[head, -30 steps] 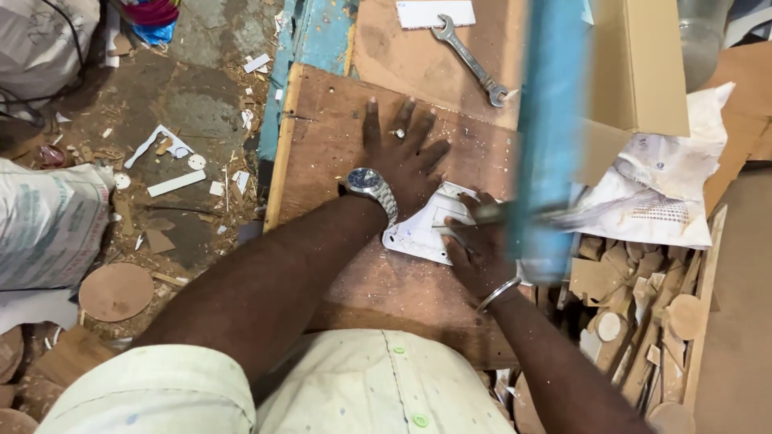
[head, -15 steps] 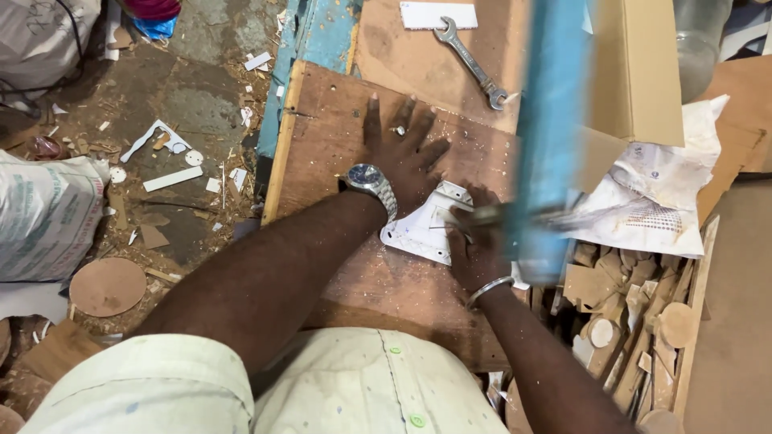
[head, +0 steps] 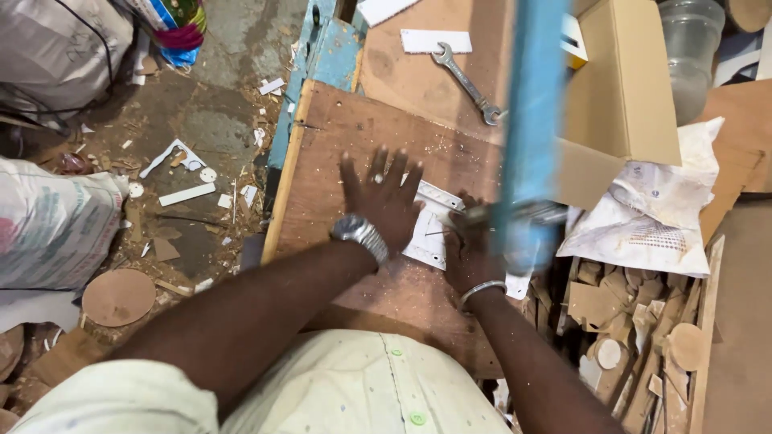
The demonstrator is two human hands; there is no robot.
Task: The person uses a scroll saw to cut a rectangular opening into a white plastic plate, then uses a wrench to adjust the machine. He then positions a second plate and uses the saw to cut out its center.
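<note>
My left hand [head: 384, 201], with a metal watch on the wrist, lies flat with fingers spread on a brown wooden board [head: 338, 137]. Its palm edge presses on a small white cut-out sheet [head: 428, 233]. Right of the sheet, my right hand [head: 470, 245], a bangle on its wrist, is closed around the handle end of a blue-framed saw [head: 527, 120]. The saw frame stands upright and is blurred. Its metal lower end [head: 523, 214] sits at the sheet's right edge.
A spanner [head: 466, 80] lies on the board behind. A cardboard box [head: 623, 88] and crumpled white paper [head: 651, 217] sit to the right, above wood offcuts [head: 627, 321]. On the dirty floor to the left are white sacks [head: 48, 225], a round disc [head: 118, 296] and white scraps.
The white sheet has turned slightly under my left hand. The blue saw frame stays blurred in about the same place. Both hands hold nearly the same spots.
</note>
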